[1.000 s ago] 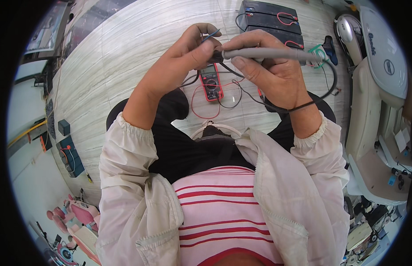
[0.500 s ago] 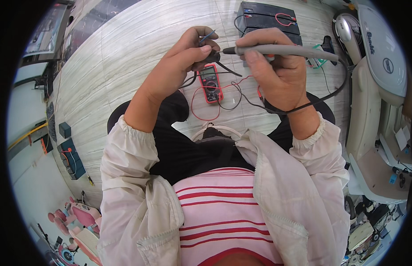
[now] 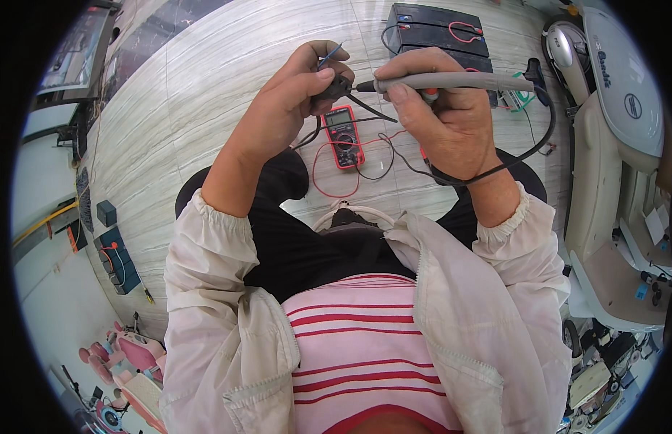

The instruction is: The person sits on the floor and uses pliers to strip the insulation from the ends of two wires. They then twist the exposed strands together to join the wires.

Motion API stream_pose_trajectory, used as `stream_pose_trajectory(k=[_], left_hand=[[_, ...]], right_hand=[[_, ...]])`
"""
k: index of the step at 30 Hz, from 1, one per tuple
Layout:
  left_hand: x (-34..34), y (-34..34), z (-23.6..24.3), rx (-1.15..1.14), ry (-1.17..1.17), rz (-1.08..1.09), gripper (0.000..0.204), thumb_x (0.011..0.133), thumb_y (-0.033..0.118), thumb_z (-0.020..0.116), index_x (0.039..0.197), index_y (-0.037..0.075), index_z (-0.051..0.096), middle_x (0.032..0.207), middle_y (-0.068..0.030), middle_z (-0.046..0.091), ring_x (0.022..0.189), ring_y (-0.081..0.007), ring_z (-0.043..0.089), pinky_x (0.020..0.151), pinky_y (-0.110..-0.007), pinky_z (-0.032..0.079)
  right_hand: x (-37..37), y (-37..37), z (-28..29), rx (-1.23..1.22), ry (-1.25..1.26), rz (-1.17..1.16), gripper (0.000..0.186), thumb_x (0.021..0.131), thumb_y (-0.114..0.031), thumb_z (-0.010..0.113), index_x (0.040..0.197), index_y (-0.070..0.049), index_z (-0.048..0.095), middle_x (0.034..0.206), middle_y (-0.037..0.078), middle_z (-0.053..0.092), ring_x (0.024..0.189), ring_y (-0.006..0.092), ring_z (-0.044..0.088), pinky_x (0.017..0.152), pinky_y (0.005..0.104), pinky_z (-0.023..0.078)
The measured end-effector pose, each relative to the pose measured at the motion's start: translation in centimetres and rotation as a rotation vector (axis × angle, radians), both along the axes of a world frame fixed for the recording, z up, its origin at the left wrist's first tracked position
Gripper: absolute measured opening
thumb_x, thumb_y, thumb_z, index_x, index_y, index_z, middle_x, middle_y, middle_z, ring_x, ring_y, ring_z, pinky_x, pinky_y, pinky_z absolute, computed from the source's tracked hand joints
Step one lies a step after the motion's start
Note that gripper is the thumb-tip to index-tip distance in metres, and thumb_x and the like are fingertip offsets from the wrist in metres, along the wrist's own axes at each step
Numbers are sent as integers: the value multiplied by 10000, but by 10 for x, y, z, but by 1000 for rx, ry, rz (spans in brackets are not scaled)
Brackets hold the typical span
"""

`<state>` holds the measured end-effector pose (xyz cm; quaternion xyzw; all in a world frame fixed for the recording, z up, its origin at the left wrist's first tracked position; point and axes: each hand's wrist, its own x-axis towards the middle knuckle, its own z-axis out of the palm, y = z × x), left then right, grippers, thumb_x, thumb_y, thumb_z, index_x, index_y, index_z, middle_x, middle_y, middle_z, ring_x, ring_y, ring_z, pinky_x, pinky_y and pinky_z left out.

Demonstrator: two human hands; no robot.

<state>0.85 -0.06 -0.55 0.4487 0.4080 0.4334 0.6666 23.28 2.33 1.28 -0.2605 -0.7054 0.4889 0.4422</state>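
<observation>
Grey probe (image 3: 455, 80) between right-hand fingers (image 3: 421, 59)

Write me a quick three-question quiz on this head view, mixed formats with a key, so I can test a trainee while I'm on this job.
1. Which of the person's hands holds the black connector?

2. True or false: the multimeter is resting on top of the black batteries.

3. What colour is the tip of the grey probe?
A) white
B) black
C) green

Key
1. The left hand.
2. False: the multimeter lies on the floor, between the person's legs.
3. B.
</observation>
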Motion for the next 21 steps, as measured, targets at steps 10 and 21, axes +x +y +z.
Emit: stream_pose_trajectory(k=[10, 21], left_hand=[[-5, 1, -2, 34, 2, -41, 533, 947, 298, 576, 1346, -27, 435, 1121, -73, 569, 956, -116, 492, 835, -258, 403], [1, 0, -2, 120, 119, 2, 655, 844, 352, 728, 1328, 8, 449, 1040, -53, 534, 850, -94, 466, 727, -228, 382]], right_hand=[[-1, -2, 1, 49, -71, 37, 200, 919, -13, 639, 1114, -43, 671, 978, 8, 639, 738, 48, 521, 625, 208, 419], [7, 8, 1, -186, -139, -15, 189, 966, -106, 517, 1118, -19, 589, 852, 55, 583, 765, 157, 553, 716, 301, 474]])
